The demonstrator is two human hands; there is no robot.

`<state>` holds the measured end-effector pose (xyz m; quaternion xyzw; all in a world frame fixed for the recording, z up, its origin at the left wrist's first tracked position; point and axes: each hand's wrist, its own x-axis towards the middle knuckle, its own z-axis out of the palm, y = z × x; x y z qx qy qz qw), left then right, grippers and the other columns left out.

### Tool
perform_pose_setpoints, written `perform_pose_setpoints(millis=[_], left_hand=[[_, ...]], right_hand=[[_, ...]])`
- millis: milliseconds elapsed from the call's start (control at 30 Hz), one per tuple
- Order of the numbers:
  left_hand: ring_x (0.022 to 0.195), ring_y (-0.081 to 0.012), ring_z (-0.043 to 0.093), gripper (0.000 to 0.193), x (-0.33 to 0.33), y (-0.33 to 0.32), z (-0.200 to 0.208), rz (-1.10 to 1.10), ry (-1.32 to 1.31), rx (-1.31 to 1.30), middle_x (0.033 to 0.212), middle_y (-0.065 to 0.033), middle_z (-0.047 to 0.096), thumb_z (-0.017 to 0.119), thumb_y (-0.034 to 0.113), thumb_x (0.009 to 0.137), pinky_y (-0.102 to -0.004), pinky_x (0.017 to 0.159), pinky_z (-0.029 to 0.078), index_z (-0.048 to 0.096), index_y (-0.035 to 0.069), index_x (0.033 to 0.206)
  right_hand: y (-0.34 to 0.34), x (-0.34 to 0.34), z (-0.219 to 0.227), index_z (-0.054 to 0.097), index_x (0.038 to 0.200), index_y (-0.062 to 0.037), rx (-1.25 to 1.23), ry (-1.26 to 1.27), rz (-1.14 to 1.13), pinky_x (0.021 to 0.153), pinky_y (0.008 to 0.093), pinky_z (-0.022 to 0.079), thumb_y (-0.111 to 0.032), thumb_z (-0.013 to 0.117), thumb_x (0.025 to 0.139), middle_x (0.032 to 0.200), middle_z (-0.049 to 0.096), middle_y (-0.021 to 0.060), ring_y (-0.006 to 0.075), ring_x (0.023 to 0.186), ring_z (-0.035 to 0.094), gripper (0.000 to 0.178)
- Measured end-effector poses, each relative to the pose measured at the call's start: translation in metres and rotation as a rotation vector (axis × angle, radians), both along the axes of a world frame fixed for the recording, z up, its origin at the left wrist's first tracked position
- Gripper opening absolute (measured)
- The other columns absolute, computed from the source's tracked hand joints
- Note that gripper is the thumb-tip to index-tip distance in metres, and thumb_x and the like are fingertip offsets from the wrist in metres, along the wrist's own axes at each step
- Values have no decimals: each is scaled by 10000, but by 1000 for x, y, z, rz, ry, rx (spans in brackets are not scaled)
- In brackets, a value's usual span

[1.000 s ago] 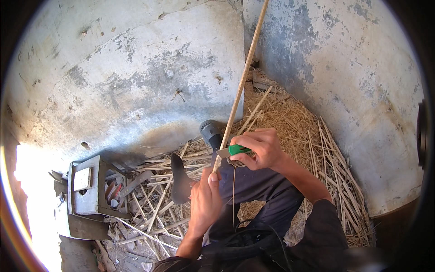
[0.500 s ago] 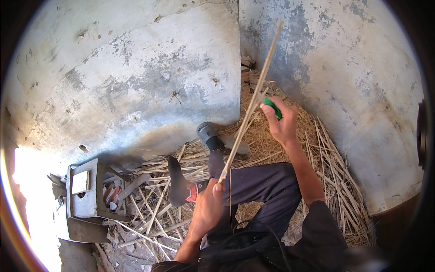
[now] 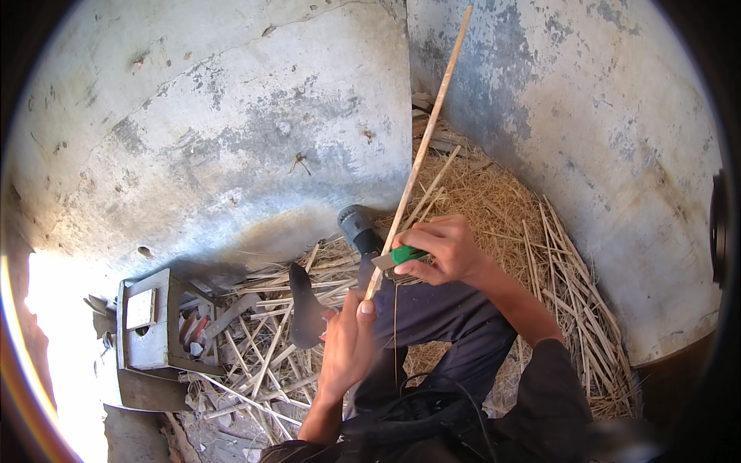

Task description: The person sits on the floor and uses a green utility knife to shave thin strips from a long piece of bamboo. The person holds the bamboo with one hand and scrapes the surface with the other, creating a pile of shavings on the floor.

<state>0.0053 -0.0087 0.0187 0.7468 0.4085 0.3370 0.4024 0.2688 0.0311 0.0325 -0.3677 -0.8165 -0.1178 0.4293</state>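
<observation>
A long, thin wooden stick (image 3: 431, 117) slants up and away from me toward the corner of the walls. My left hand (image 3: 346, 347) is closed around its near end, thumb lying along it. In my right hand (image 3: 449, 251) is a knife (image 3: 409, 255) with a green handle, pinched between thumb and fingers. Its short, wide pale blade lies against the stick just above my left thumb. The blade's exact contact edge is hard to make out. A thin strand hangs down below the stick over my dark trousers.
Straw-like shavings (image 3: 502, 208) and loose sticks (image 3: 583, 309) cover the floor ahead and right. More sticks lie to the left beside an open-sided grey wooden box (image 3: 150, 339) holding odds and ends. Worn plaster walls (image 3: 231, 139) meet in front. My outstretched foot (image 3: 302, 305) lies near the sticks.
My right hand has come down and toward me along the stick with the knife, from its middle to just above my left hand. The stick's far end has risen slightly.
</observation>
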Motion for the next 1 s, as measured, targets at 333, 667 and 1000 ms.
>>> perform_pose_setpoints(millis=[333, 667, 1000], left_hand=[[772, -520, 644, 417, 0, 0, 7, 5, 27, 10, 773, -257, 643, 363, 340, 1197, -555, 706, 455, 579, -14, 1146], [767, -567, 605, 400, 4, -1, 4, 47, 68, 14, 772, -270, 631, 336, 323, 1199, -626, 747, 421, 577, 8, 1138], [827, -568, 598, 441, 2, -3, 2, 27, 100, 3, 823, -257, 637, 294, 332, 1206, -607, 871, 417, 581, 6, 1130]], right_hand=[[-4, -13, 0, 766, 920, -84, -29, 54, -13, 512, 334, 492, -499, 846, 908, 720, 718, 30, 213, 528, 659, 422], [-3, -15, 2, 771, 894, -84, 15, 27, -75, 491, 324, 491, -499, 847, 907, 700, 726, 14, 197, 514, 665, 422], [-4, -12, 0, 781, 922, -123, 54, 36, -107, 499, 322, 490, -514, 859, 888, 689, 701, -14, 173, 515, 656, 399]])
